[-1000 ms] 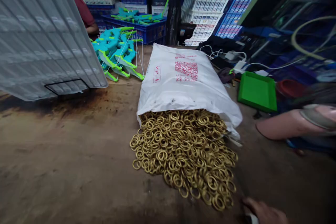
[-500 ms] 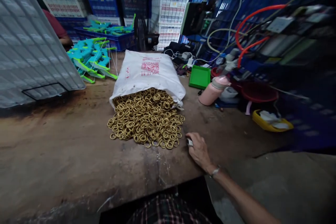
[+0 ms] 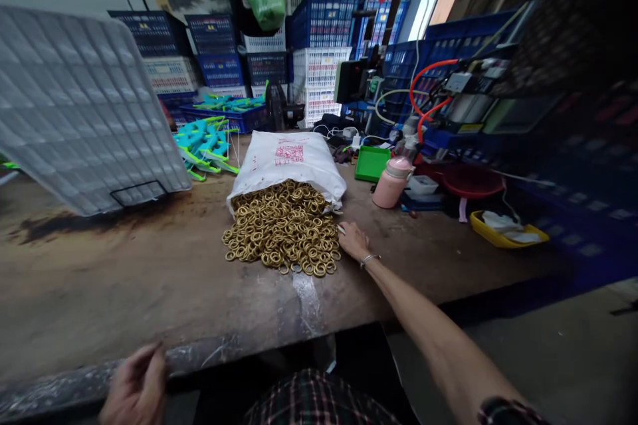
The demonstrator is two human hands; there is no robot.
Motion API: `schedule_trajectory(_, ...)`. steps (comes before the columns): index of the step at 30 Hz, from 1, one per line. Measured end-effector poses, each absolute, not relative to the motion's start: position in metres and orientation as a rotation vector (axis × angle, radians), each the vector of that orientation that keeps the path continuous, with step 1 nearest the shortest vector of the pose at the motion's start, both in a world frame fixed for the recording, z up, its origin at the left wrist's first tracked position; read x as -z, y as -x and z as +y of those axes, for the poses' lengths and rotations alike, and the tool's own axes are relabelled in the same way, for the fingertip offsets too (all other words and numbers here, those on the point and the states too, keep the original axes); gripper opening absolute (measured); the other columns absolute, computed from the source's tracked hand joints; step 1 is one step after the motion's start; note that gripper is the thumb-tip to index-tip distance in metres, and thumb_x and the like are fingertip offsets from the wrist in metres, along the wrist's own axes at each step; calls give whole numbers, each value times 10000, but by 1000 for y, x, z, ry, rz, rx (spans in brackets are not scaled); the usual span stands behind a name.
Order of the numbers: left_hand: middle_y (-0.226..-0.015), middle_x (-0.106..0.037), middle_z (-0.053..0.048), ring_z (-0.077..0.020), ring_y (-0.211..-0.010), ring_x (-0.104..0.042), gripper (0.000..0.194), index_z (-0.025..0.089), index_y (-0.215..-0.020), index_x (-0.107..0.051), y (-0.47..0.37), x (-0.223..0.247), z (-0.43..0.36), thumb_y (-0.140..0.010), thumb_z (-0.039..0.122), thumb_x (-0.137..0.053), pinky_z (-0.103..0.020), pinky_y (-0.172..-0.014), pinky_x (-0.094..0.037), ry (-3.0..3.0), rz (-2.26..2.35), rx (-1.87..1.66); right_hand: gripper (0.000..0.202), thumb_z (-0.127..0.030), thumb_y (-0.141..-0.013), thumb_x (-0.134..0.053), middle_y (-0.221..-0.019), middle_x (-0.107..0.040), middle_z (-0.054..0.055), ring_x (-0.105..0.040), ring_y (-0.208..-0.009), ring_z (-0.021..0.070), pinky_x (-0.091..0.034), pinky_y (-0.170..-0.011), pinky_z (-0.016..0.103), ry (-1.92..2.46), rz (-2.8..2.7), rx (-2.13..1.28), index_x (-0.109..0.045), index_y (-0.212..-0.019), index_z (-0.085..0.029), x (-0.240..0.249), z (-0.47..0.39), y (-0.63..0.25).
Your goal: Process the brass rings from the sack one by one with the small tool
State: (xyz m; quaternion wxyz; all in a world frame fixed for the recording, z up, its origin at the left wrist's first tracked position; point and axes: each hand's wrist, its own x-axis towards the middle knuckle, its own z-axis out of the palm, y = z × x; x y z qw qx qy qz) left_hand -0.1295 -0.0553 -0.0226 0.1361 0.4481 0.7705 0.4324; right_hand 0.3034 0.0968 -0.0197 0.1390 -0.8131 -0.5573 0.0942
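Note:
A heap of brass-coloured rings spills onto the brown table from the open mouth of a white sack with red print. My right hand rests at the right edge of the heap, fingers bent towards the rings; something small and pale shows at its fingertips, too small to name. Low at the left, over the table's front edge, is my left hand, blurred, with its thumb and fingers curled together. What it may hold is hidden.
A grey ribbed panel stands at the left, before teal and green plastic parts. On the right are a green tray, a pink bottle, a red dish and a yellow tray. Stacked crates rise behind.
My left hand has come into view at the lower left. My right hand has moved forward and left, up against the ring heap. The camera view has tilted up, showing more of the background.

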Motion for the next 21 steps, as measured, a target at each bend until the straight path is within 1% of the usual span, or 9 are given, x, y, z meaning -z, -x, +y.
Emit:
schedule_trajectory(3, -774, -597, -37, -208, -699, -601, 395, 204, -919, -546, 92, 20, -4, -694, 525, -497, -342, -637, -515, -1415, 1897, -1348, 283, -298, -859, -363, -941, -578, 69, -557, -791, 170, -347, -635, 242, 2232, -1732, -255, -589, -1013, -228, 20, 88, -294)
schedule_trajectory(5, -821, -592, -55, -206, -725, -594, 389, 182, -919, -535, 71, 20, 33, -705, 502, -476, -352, -676, -508, -1503, 1837, -1341, 248, -270, -852, -384, -874, -591, 44, -545, -761, 145, -343, -643, 221, 2138, -1819, -249, -608, -944, -218, 19, 82, -292)
schedule_trajectory(7, -932, -580, -88, -229, -826, -586, 407, 170, -987, -510, 58, 23, 68, -724, 475, -453, -378, -727, -498, -1572, 1858, -1334, 233, -230, -844, -385, -811, -591, 31, -531, -745, 133, -349, -663, 211, 2051, -1883, -235, -615, -860, -196, 18, 77, -293)
schedule_trajectory(9, -1069, -545, -131, -268, -1015, -524, 446, 150, -1047, -497, 51, 29, 98, -726, 457, -461, -415, -854, -447, -1723, 1892, -1314, 244, -185, -837, -364, -808, -586, 38, -521, -763, 139, -360, -692, 217, 1988, -1905, -200, -608, -837, -176, 16, 76, -296)
schedule_trajectory(10, -1096, -535, -150, -279, -1064, -495, 467, 127, -1073, -489, 49, 33, 112, -733, 446, -456, -430, -908, -409, -1774, 1934, -1302, 248, -164, -828, -357, -832, -585, 48, -518, -784, 145, -366, -708, 224, 1951, -1902, -177, -604, -856, -168, 14, 77, -297)
schedule_trajectory(12, -1143, -516, -172, -290, -1125, -453, 511, 101, -1132, -465, 46, 38, 133, -748, 439, -451, -449, -961, -354, -1847, 2039, -1252, 268, -130, -801, -361, -904, -582, 67, -517, -831, 158, -380, -736, 242, 1857, -1900, -138, -594, -929, -161, 10, 82, -297)
schedule_trajectory(17, -1227, -482, -200, -321, -1176, -411, 582, 104, -1242, -407, 36, 49, 155, -792, 473, -421, -486, -940, -339, -1811, 2306, -1010, 464, -81, -702, -416, -1123, -535, 81, -518, -939, 176, -403, -779, 255, 1704, -2031, -86, -521, -1146, -163, -7, 113, -285)
schedule_trajectory(19, -1255, -467, -198, -327, -1185, -399, 599, 115, -1271, -386, 34, 54, 156, -805, 490, -399, -491, -937, -333, -1863, 2328, -925, 517, -101, -707, -430, -1212, -486, 78, -516, -965, 180, -409, -783, 256, 1702, -2089, -55, -471, -1216, -181, -16, 132, -277)
schedule_trajectory(21, -1267, -459, -196, -323, -1193, -391, 620, 113, -1291, -368, 34, 58, 155, -812, 505, -381, -483, -947, -322, -1953, 2321, -851, 523, -138, -740, -432, -1273, -433, 74, -512, -987, 184, -410, -789, 261, 1715, -2124, -22, -429, -1258, -209, -28, 152, -267)
